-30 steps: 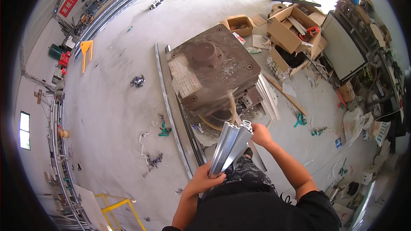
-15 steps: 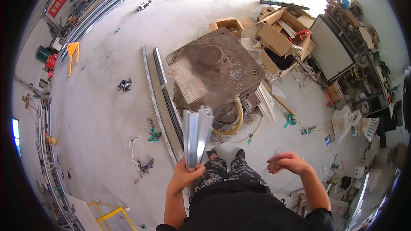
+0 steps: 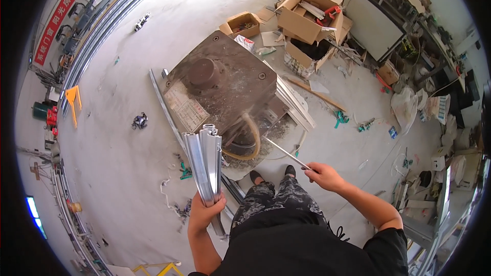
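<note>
My left hand (image 3: 206, 209) is wrapped round a bundle of silvery aluminium profiles (image 3: 203, 156), whose hollow ends tilt up and away from me. In my right hand (image 3: 325, 176) a thin straight metal rod (image 3: 286, 154) is gripped by one end. Its far tip points forward and left, toward the brown machine (image 3: 225, 84); whether the two touch I cannot tell. The machine has a round knob on top, a paper label and a yellowish hose (image 3: 255, 133) at its near side.
Long metal profiles (image 3: 169, 110) lie left of the machine. White strips (image 3: 294, 99) and a wooden stick (image 3: 317, 94) lie to its right. Cardboard boxes (image 3: 306, 28) are piled at the far right, and green scraps (image 3: 341, 118) litter the floor. A yellow stand (image 3: 73, 103) is at the left.
My right hand has closed and now shows the rod extended forward. The profile bundle in my left hand appears lower and further left. The whole view has shifted.
</note>
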`<state>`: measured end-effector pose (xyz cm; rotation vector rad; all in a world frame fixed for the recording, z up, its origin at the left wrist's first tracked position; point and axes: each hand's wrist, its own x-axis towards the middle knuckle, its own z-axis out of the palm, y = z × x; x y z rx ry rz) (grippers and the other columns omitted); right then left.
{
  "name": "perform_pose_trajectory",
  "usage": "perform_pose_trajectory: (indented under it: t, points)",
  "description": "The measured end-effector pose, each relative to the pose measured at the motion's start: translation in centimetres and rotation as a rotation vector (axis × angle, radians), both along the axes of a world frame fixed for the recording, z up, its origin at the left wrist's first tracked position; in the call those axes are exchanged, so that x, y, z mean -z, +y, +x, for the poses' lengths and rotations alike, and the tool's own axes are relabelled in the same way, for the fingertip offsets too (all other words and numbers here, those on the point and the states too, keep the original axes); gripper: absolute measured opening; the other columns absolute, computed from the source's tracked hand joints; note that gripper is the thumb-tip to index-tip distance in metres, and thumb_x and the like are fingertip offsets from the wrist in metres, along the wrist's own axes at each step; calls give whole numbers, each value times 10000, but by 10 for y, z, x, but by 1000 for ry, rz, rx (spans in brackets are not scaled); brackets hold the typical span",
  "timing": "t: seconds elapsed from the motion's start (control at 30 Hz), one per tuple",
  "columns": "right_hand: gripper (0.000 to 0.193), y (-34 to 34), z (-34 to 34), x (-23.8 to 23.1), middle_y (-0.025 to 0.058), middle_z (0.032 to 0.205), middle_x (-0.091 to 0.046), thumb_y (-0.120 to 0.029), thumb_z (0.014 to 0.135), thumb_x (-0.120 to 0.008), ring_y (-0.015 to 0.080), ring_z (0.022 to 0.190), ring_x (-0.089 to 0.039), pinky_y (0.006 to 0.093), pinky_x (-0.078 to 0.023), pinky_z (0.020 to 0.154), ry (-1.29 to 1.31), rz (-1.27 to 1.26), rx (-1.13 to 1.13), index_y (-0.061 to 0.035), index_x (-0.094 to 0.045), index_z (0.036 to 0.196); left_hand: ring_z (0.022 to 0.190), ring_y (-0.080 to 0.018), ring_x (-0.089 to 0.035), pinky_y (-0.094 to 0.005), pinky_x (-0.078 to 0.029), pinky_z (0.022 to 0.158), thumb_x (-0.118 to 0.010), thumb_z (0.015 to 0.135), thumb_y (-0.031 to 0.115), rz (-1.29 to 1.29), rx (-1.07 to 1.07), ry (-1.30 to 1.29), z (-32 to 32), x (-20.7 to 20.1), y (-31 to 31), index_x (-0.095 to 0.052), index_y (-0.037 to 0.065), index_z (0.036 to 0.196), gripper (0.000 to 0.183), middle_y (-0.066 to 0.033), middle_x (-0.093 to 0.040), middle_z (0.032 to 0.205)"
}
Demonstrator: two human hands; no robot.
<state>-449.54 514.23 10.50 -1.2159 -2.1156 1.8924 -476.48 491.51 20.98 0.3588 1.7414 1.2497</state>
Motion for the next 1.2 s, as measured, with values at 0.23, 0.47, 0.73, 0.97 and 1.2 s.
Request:
perform_pose_trajectory:
  t: [0.23,0.47,0.73,0.97,1.2]
  points:
    - [295,38,-32,14,20,521,-520,-276,908,-514,104,430,-457,273,-369,419,-128,-433,-85,-26,-641,815,672,-86,-529,-231,-427,623,-689,720,29,33,-103,-31,14,-3,-4,-524,-5,1000,327,-11,-562,769]
    - [318,65,-35,24,13,507,-485,-288,908,-534,105,393,-409,267,-323,379,-148,-496,-93,-17,-632,775,626,-142,-519,-262,-429,593,-659,693,23,20,-185,-15,30,-2,-1,-492,-5,984,337,-59,-534,727]
    - [307,-10,-53,64,15,543,-516,-245,897,-550,92,483,-462,257,-363,466,61,-500,173,-4,-586,711,661,-104,-536,-237,-425,616,-671,730,32,38,-303,-22,50,3,14,-515,-12,1011,324,-33,-564,757]
    - [296,-9,-71,47,8,558,-492,-235,904,-533,90,460,-434,250,-330,429,41,-567,210,-14,-564,709,641,-162,-527,-283,-434,608,-650,744,8,188,-430,-13,51,-4,19,-495,7,987,288,-67,-535,753]
    - [289,-3,-67,46,11,524,-463,-221,907,-539,91,411,-403,248,-285,388,71,-704,257,-3,-563,718,636,-166,-484,-309,-408,601,-633,751,67,339,-583,-90,17,-2,21,-465,48,1010,310,-49,-483,714]
